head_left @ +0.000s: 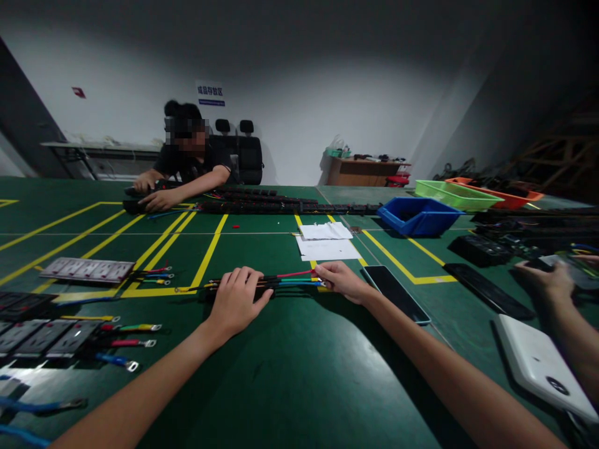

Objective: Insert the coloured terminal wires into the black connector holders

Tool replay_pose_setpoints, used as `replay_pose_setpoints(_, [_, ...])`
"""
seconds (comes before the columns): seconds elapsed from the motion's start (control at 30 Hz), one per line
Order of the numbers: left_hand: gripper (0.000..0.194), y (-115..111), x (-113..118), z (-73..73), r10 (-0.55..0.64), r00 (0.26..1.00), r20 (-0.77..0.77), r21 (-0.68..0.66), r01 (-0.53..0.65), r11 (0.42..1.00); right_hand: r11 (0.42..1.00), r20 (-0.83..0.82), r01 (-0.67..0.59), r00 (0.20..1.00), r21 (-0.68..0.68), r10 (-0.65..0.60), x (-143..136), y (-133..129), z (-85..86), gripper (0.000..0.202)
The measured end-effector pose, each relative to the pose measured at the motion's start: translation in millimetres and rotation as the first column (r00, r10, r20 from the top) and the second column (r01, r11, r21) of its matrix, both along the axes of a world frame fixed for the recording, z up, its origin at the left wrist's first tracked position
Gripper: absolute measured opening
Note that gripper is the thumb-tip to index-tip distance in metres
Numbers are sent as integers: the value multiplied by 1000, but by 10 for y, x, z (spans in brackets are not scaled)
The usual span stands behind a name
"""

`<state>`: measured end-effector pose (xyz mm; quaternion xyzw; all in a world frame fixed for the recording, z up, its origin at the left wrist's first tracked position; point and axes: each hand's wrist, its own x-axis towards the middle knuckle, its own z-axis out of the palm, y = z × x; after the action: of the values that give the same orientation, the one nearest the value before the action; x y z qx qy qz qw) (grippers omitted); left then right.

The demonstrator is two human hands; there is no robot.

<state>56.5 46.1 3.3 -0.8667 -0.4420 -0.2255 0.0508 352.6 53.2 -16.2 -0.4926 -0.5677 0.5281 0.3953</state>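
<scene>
A bundle of coloured wires (285, 282), red, blue and green among them, lies crosswise above the green table (299, 386). My left hand (238, 298) is closed over the bundle's black-sleeved part, its palm down. At the right end, my right hand (340, 280) pinches the wire tips, with the red wire at its fingertips. A dark smartphone (397, 294) lies just right of my right hand. Beyond the wires are white paper sheets (327, 241).
Socket strips (88, 270) with lugged wires lie at left. A blue bin (420, 216) and green bin (456, 194) stand back right. A white device (545, 368) lies near right. Another person (191, 162) works across the table; someone's hand (555, 280) is at right.
</scene>
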Motion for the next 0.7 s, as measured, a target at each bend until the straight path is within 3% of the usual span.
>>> replay_pose_setpoints(0.7, [34,-1,-1,-3,3,1000,-6,12,-3,1000,1000,-17,12,1000,-8,-12,-16,-12,22,57])
